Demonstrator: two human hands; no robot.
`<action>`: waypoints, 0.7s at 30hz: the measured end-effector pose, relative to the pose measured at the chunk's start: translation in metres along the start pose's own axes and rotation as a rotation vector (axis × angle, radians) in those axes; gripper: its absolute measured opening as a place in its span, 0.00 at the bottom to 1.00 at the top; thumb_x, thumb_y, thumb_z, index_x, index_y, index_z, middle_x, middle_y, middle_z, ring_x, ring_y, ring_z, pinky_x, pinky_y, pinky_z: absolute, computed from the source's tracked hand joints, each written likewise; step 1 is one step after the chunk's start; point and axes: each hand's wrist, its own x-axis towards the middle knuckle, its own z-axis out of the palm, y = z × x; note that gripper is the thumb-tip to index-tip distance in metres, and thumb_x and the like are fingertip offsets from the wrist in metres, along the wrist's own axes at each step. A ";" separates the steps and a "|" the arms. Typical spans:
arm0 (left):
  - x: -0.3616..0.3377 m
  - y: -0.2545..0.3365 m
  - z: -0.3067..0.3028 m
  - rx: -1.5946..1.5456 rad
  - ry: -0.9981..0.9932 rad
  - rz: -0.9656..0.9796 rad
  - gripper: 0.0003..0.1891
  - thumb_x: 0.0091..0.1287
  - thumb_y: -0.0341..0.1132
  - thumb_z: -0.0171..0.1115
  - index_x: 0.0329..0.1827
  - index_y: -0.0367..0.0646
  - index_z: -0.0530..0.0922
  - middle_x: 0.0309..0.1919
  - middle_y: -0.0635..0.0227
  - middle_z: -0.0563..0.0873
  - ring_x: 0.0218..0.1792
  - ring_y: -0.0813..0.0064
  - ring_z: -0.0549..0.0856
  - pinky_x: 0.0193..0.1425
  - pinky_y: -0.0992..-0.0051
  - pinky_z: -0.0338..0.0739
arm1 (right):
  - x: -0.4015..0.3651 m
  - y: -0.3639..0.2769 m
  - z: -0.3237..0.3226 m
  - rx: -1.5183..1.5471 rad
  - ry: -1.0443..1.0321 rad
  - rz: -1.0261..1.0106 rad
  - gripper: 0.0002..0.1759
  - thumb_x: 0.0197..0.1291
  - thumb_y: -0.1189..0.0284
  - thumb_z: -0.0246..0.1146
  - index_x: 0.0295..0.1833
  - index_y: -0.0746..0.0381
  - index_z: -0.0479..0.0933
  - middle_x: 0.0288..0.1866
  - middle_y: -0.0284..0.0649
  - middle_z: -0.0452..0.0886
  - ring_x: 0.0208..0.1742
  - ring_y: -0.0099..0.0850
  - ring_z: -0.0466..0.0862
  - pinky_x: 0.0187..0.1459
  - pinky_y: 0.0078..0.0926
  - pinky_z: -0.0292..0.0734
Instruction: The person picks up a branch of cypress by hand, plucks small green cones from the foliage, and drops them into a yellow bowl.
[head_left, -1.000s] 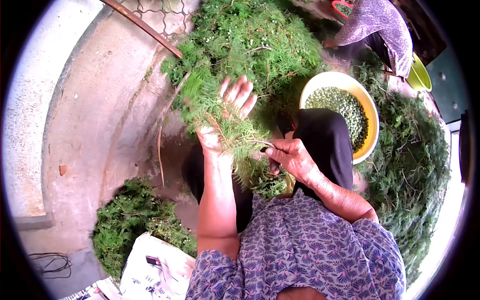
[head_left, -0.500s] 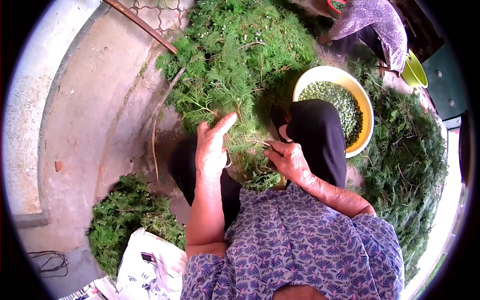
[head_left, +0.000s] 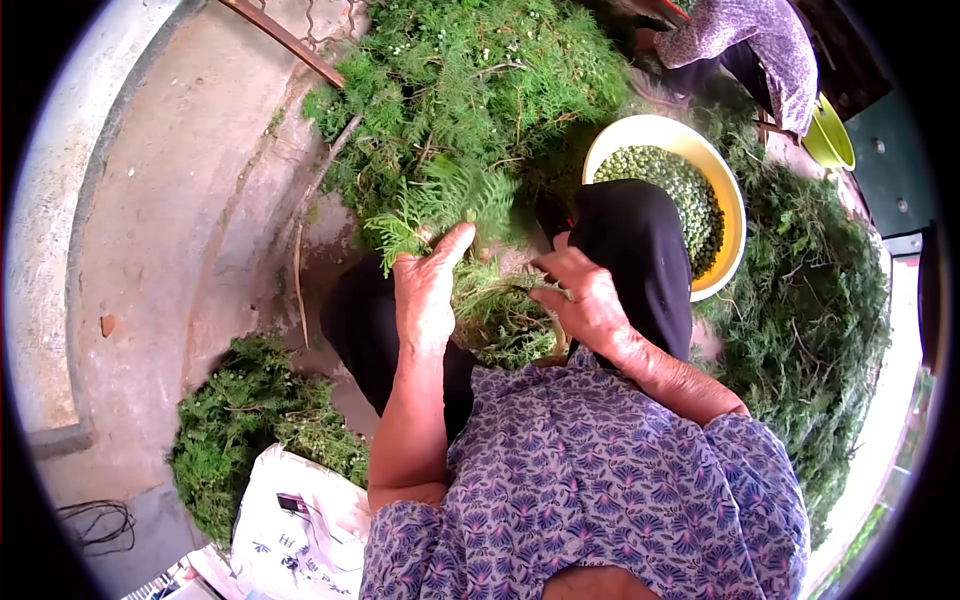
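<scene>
Over my lap, between my 2 knees, my left hand (head_left: 425, 305) pinches a green sprig (head_left: 403, 225) between thumb and fingers, its flat fronds fanning forward. My right hand (head_left: 592, 308), just beside, has its fingers bent and its thumb below them, near a thin stem; blur hides the contact, and I cannot tell whether they close on it. Loose foliage (head_left: 505, 328) lies beneath and between both hands. To my left rest a white sack (head_left: 300, 545), bearing 1 small dark object (head_left: 292, 504), and, touching it, a low heap of greenery (head_left: 235, 430). Beside my right knee (head_left: 635, 225) stands a yellow basin (head_left: 734, 215) holding small green berries (head_left: 668, 178). Ahead spreads a large pile of branches (head_left: 470, 85); a darker pile (head_left: 815, 300) flanks the basin's outer side. Farthest, upper right, are 1 person (head_left: 740, 35) in a patterned top and a lime-green tub (head_left: 828, 138), tilted.
</scene>
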 end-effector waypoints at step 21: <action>0.020 -0.024 -0.019 -0.197 0.130 -0.104 0.11 0.58 0.31 0.64 0.43 0.40 0.77 0.32 0.70 0.82 0.31 0.76 0.79 0.32 0.73 0.76 | 0.053 0.047 -0.091 -0.250 0.396 0.218 0.14 0.56 0.76 0.58 0.49 0.62 0.76 0.41 0.42 0.80 0.40 0.31 0.80 0.41 0.26 0.76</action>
